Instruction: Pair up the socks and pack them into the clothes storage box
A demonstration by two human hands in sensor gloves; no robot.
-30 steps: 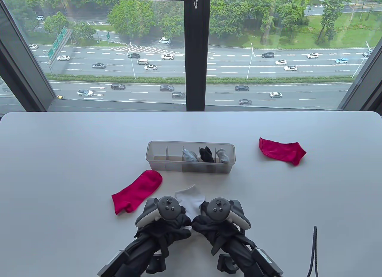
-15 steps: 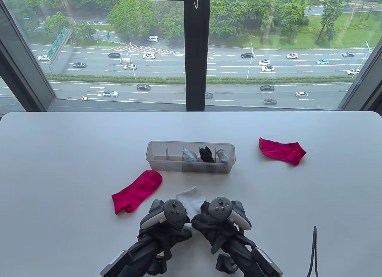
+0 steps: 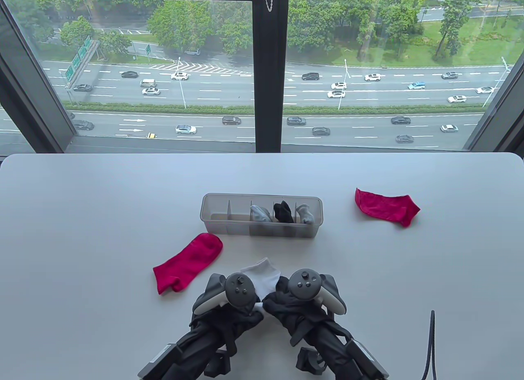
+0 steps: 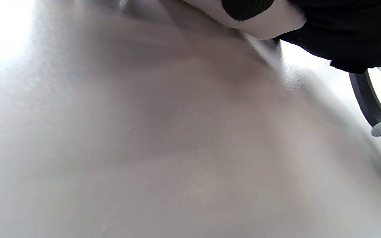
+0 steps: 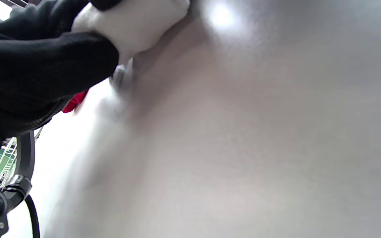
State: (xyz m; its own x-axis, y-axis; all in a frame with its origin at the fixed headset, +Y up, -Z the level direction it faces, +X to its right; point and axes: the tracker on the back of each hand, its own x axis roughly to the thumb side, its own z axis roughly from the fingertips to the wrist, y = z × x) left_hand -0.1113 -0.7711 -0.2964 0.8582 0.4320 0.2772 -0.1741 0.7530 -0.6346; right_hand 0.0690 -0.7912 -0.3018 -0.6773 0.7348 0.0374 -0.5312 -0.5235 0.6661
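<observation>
White tabletop (image 3: 82, 216) carries one divided storage box (image 3: 213, 224) holding three sock bundles, two red socks, left (image 3: 186, 262) and far right (image 3: 387, 207). Wrist views alone show left hand (image 3: 229, 310) and right hand (image 3: 286, 306) fingers (image 5: 61, 62) pinching the white socks (image 3: 262, 275) at the near centre.

Smooth pale grey counter (image 4: 164, 148), filling most of view. Soft white fabric sock (image 4: 260, 23), top edge, pinched by black knit-gloved fingers (image 4: 342, 29). Dark curved strap (image 4: 365, 99), right edge.
</observation>
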